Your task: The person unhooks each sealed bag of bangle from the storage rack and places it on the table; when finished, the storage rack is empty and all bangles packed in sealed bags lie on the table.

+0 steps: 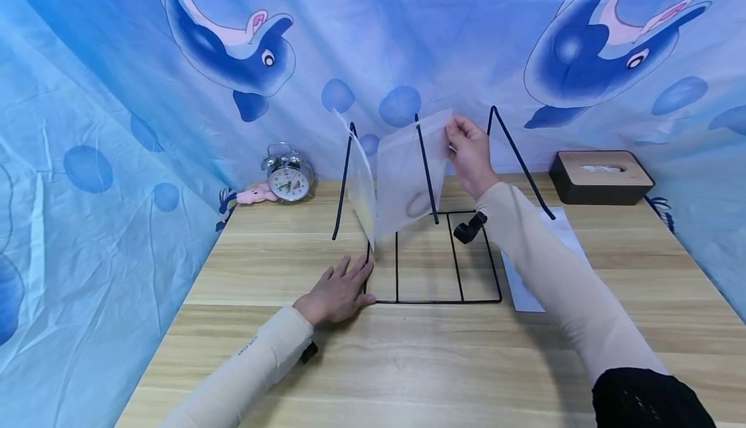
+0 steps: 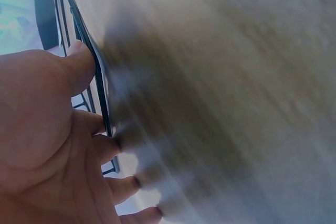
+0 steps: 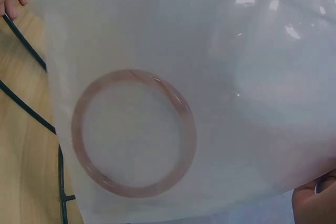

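My right hand (image 1: 471, 156) pinches the upper right edge of a translucent plastic bag (image 1: 402, 169), held upright over a black wire rack (image 1: 437, 302). A pinkish ring shaped like a bangle (image 3: 79, 129) shows low inside the bag in the right wrist view. Another translucent bag (image 1: 362, 195), with something yellowish low in it, stands along the rack's left upright. Around the rack's front left corner, my left hand (image 1: 338, 292) rests with fingers spread. In the left wrist view its thumb (image 2: 81, 69) lies against the black wire and its fingertips reach the wooden table.
On the right, a white sheet (image 1: 530, 285) lies partly under the right forearm. A tissue box (image 1: 603, 179) stands at the back right. An alarm clock (image 1: 289, 183) and a pink soft toy (image 1: 256, 195) sit at the back left. The rack's tall uprights (image 1: 519, 156) rise around the bags.
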`<state>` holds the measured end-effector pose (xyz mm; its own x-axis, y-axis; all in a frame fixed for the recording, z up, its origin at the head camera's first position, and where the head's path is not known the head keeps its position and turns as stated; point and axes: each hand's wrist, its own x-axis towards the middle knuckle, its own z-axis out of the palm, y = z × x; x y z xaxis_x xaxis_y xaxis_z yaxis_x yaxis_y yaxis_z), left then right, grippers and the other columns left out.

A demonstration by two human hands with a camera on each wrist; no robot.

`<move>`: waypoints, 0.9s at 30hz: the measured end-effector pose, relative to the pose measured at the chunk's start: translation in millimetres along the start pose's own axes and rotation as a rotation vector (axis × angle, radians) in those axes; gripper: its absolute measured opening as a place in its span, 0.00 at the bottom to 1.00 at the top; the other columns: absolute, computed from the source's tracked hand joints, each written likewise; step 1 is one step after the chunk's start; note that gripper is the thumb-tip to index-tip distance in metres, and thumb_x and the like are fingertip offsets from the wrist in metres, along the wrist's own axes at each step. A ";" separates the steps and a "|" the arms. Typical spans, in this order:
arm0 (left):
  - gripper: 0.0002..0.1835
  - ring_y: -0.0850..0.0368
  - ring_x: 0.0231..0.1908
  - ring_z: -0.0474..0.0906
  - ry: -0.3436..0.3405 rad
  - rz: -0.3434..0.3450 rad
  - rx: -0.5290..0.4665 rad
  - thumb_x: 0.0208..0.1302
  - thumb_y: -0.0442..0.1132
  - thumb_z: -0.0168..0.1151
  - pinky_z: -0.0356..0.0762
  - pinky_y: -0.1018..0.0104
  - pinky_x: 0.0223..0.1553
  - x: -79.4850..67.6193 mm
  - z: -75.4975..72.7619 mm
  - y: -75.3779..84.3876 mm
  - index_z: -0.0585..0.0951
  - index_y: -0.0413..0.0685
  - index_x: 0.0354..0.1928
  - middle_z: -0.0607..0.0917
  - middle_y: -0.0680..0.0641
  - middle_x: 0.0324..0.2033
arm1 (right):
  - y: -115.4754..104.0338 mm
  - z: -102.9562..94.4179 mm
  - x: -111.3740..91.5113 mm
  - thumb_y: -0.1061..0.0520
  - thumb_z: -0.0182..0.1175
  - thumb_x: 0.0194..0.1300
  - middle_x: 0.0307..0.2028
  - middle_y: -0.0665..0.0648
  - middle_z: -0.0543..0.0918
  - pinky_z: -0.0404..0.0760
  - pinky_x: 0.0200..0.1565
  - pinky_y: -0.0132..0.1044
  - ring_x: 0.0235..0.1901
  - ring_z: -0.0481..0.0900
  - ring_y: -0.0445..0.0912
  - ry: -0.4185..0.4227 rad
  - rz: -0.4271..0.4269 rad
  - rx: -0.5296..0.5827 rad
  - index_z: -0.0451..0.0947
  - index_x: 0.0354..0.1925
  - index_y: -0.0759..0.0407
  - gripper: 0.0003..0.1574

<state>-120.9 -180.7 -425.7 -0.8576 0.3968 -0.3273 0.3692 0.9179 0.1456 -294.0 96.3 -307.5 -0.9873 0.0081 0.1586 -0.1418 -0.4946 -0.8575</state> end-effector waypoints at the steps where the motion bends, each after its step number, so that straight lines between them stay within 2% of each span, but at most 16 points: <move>1: 0.38 0.38 0.76 0.40 -0.001 0.000 0.001 0.77 0.60 0.45 0.50 0.36 0.69 0.0 0.1 0.3 0.52 0.50 0.80 0.48 0.47 0.79 | 0.4 1.1 0.9 0.56 0.56 0.74 0.41 0.52 0.79 0.76 0.41 0.32 0.39 0.76 0.42 -0.003 0.002 -0.024 0.80 0.48 0.59 0.11; 6: 0.39 0.38 0.76 0.41 -0.005 0.000 0.009 0.77 0.61 0.45 0.50 0.37 0.69 0.2 -0.6 2.2 0.53 0.50 0.80 0.48 0.47 0.79 | -0.3 6.2 3.8 0.54 0.56 0.75 0.45 0.52 0.80 0.75 0.41 0.33 0.42 0.77 0.42 -0.017 0.023 -0.079 0.76 0.59 0.57 0.18; 10: 0.39 0.39 0.76 0.40 -0.006 -0.004 0.012 0.77 0.61 0.45 0.50 0.37 0.70 1.1 -1.9 3.4 0.52 0.50 0.80 0.48 0.47 0.79 | -2.4 10.1 3.7 0.54 0.57 0.74 0.47 0.54 0.79 0.75 0.39 0.33 0.41 0.78 0.43 -0.067 0.026 -0.069 0.77 0.59 0.57 0.19; 16: 0.39 0.39 0.77 0.40 -0.011 -0.013 0.011 0.77 0.61 0.45 0.49 0.37 0.70 1.0 -3.5 4.2 0.51 0.51 0.80 0.47 0.48 0.79 | -2.6 13.6 -3.3 0.55 0.56 0.74 0.49 0.56 0.80 0.76 0.37 0.32 0.40 0.79 0.44 -0.148 0.050 -0.064 0.74 0.63 0.64 0.23; 21: 0.39 0.40 0.77 0.39 -0.003 -0.015 0.003 0.77 0.61 0.45 0.49 0.37 0.70 0.1 -2.7 3.6 0.51 0.51 0.80 0.48 0.48 0.79 | -2.5 12.8 -11.5 0.55 0.55 0.75 0.51 0.58 0.79 0.76 0.35 0.32 0.39 0.77 0.44 -0.206 0.039 -0.054 0.77 0.60 0.64 0.20; 27: 0.39 0.39 0.77 0.39 -0.002 -0.009 -0.003 0.77 0.60 0.45 0.49 0.37 0.70 -1.2 -1.9 2.8 0.52 0.50 0.80 0.48 0.47 0.79 | -2.5 5.7 -22.0 0.55 0.55 0.75 0.51 0.58 0.79 0.77 0.38 0.33 0.39 0.77 0.44 -0.291 0.036 -0.039 0.79 0.56 0.62 0.17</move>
<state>-119.5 -178.6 -423.1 -0.8604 0.3883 -0.3301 0.3603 0.9215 0.1450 -271.5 92.4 -306.1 -0.9307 -0.2607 0.2567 -0.1154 -0.4566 -0.8822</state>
